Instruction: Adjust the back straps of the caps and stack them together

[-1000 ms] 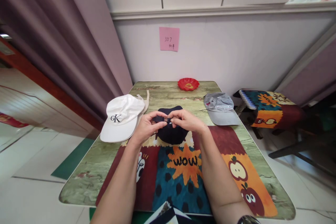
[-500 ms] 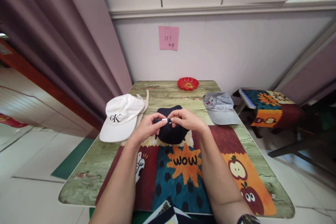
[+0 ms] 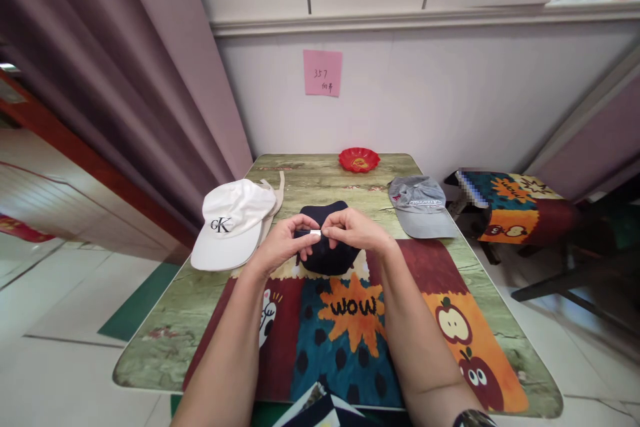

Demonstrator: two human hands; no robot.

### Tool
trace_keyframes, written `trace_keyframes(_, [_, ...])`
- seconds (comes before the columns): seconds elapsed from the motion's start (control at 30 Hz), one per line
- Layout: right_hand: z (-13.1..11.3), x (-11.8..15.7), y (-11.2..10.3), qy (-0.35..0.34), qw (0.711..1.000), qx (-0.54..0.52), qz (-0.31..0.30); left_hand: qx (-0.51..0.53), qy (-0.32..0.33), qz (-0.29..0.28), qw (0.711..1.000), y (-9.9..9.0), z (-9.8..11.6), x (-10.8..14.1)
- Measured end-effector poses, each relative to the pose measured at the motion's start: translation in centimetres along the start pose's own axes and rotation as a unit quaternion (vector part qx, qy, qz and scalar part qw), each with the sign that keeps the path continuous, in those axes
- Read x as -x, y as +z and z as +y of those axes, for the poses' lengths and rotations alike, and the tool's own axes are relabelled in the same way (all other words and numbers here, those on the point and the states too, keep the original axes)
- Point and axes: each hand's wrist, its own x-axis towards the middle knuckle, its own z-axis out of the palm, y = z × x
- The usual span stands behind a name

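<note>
A black cap [image 3: 333,260] rests on the patterned placemat [image 3: 345,373], its brim pointing away from me. My left hand [image 3: 290,238] pinches the cap's strap between thumb and fingers, right by a small white tag [image 3: 315,232]. From the other side, my right hand [image 3: 353,227] grips the strap with thumb and forefinger closed, so the fingertips of both hands nearly meet. The fingers hide how the strap ends join. To the left lies a white cap [image 3: 233,213] with dark letters and loose straps behind it. A grey cap [image 3: 420,207] lies to the right.
The table [image 3: 150,347] has a green wood-look top. Near its far edge stands a red scalloped dish [image 3: 359,159]. A pink note [image 3: 323,73] is stuck on the wall behind. Beyond the right edge is a stool [image 3: 520,203] with a patterned cover; a purple curtain [image 3: 165,67] hangs at left.
Both hands stay at the strap of the black cap. The fingertips have drawn slightly closer together, with the white tag a little lower and further right. The other caps have not moved.
</note>
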Motion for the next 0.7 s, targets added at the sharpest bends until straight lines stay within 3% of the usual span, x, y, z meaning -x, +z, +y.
trace_keyframes(0.17, [-0.2, -0.1, 0.2, 0.003, 1.000, -0.005, 0.000, -0.010, -0.003, 0.001, 1.000, -0.3, -0.6, -0.2])
trace_keyframes(0.33, [0.6, 0.8, -1.1, 0.016, 1.000, -0.017, 0.001, 0.010, -0.025, 0.003, 1.000, -1.4, -1.5, -0.2])
trace_keyframes(0.5, [2.1, 2.1, -2.7, 0.037, 0.996, -0.069, -0.033, 0.050, -0.018, -0.007, 0.999, -1.7, -1.2, 0.0])
trace_keyframes(0.7, [3.1, 2.3, -3.0, 0.038, 0.995, -0.095, -0.022, 0.055, -0.021, -0.007, 0.998, -1.4, -0.9, 0.1])
